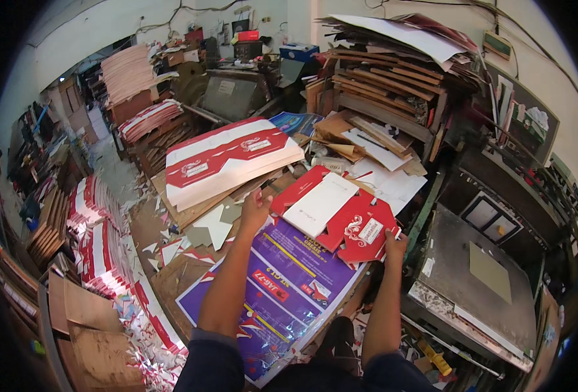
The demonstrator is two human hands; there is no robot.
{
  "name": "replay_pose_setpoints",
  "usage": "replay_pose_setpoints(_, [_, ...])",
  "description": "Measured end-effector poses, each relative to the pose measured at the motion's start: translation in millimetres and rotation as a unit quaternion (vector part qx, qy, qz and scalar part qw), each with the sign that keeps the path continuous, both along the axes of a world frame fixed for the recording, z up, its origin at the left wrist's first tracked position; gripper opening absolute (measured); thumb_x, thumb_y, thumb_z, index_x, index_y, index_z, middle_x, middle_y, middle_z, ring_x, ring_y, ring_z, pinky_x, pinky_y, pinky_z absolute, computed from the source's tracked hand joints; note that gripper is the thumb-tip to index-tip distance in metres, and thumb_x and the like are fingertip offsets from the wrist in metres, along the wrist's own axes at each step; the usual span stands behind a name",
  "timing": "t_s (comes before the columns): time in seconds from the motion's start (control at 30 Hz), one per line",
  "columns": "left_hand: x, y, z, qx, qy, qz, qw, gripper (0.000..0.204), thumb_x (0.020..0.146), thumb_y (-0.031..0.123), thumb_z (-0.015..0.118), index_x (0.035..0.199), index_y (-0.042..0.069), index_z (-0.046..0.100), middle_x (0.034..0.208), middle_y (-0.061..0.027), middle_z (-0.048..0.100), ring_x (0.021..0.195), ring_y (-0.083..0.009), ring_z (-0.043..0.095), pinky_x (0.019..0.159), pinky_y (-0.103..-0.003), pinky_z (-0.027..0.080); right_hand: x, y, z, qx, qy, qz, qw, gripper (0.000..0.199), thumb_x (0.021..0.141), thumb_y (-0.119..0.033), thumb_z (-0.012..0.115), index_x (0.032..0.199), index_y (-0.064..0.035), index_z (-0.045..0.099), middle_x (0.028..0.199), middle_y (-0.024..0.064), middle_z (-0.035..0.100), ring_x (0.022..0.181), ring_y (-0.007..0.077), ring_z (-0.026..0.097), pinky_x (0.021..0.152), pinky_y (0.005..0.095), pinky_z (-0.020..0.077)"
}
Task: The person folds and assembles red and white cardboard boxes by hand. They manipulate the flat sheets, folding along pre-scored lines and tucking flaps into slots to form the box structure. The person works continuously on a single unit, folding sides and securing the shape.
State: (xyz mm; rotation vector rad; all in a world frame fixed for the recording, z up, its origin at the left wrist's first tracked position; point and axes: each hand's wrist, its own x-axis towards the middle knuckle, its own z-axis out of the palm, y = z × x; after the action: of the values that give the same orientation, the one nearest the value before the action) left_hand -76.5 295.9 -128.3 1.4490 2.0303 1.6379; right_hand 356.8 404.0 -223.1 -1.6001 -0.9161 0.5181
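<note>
While the red-and-white die-cut carton blank [341, 219] lies on the purple sheets [282, 287] on the counter, we pinch its edges with left hand [255, 210] and right hand [395, 247]; lift evenly, so it doesn't crease.

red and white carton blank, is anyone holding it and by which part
Both hands hold the red and white carton blank: the left hand has its grip on the left edge, the right hand on the lower right corner.

A die-cut carton blank [331, 215] lay on a printed sheet [282, 287] between the left hand [255, 210] and right hand [394, 246]. Behind it to the left sat a stack of blanks [227, 160]; a press machine [478, 274] stood to the right.
</note>
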Motion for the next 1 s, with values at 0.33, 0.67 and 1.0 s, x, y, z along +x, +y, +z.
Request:
replay_pose_setpoints(0.33, [16.6,-43.1,-60.3,0.121,-0.078,0.041,0.989,0.043,0.088,0.034,0.076,0.109,-0.001,0.063,0.093,-0.0126,0.068,0.080,-0.0215,0.065,0.074,-0.035,0.053,-21.8,-46.6,77.6,0.099,0.088,0.223,0.966,0.043,0.083,-0.025,0.079,0.110,0.0054,0.064,0.099,0.0149,0.072,0.084,0.0197,0.068,0.080,0.0322,0.0534])
replay_pose_setpoints(0.67, [-0.8,-70.6,51.4,0.142,-0.245,-0.175,0.943,0.095,0.076,0.033,0.087,0.147,-0.002,0.035,0.143,-0.0196,0.049,0.130,-0.0274,0.051,0.110,-0.038,0.040,-21.7,-164.6,171.3,0.275,0.096,0.419,0.860,0.051,0.084,-0.015,0.081,0.126,0.0014,0.057,0.120,0.0111,0.065,0.106,0.0189,0.063,0.094,0.0336,0.0483])
replay_pose_setpoints(1.0, [38.4,-191.8,153.3,0.249,-0.227,-0.077,0.938,0.060,0.074,0.028,0.091,0.115,0.000,0.057,0.102,-0.0096,0.070,0.091,-0.0171,0.067,0.081,-0.033,0.056,-30.3,-134.0,171.1,0.272,0.127,0.457,0.837,0.071,0.086,-0.029,0.078,0.142,0.0006,0.044,0.133,0.0118,0.059,0.122,0.0236,0.055,0.104,0.0392,0.0417])
